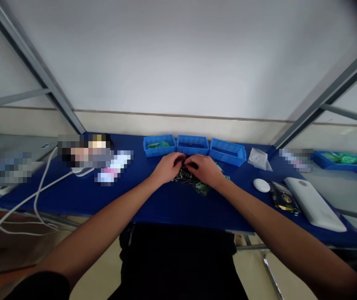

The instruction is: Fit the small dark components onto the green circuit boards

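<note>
One part [187, 163] lies between left hand [166, 167], right hand [208, 169].

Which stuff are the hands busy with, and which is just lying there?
Busy with: left hand, right hand, dark little parts, green boards.
Just lying there: plastic bag, white round thing, white flat box, white cables.

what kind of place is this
Likely an electronics assembly bench: blue parts bins line the back of the blue worktop, and the left hand and right hand meet over a pile of what look like green circuit boards.
</note>
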### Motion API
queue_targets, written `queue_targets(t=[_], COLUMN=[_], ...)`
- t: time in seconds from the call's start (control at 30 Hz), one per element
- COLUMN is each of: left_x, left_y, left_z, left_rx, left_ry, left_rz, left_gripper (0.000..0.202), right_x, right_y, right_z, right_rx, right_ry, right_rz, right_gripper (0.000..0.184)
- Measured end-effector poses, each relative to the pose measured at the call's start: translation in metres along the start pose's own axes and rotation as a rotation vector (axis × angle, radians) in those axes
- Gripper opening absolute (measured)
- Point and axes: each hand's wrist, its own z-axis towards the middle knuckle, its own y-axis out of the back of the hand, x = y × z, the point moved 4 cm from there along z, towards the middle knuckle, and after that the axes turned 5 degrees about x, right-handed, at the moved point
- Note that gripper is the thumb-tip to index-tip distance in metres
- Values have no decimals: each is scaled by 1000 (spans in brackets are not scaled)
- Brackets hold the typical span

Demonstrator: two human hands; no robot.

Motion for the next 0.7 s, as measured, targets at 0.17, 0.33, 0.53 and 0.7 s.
queue_targets(t=[0.17, 0.33, 0.53, 0.7], left_x=[-4, -9, -14, -18], left_y=[0, 1, 5, 7], left_z=[0, -1, -2, -3], left_rx=[20, 19, 24, -7], left_ry=[1, -31, -24, -40], left_rz=[6, 53, 96, -1], left_gripper=[30, 29, 25, 27], right_x=[2, 0, -1, 2], right_y=[3, 3, 9, 19], right_z=[0, -1, -5, -8], right_rx=[39, 69, -24, -257], right_ry=[4, 7, -38, -38], right_rz=[-35, -50, 72, 187], right_gripper=[20, 20, 18, 18])
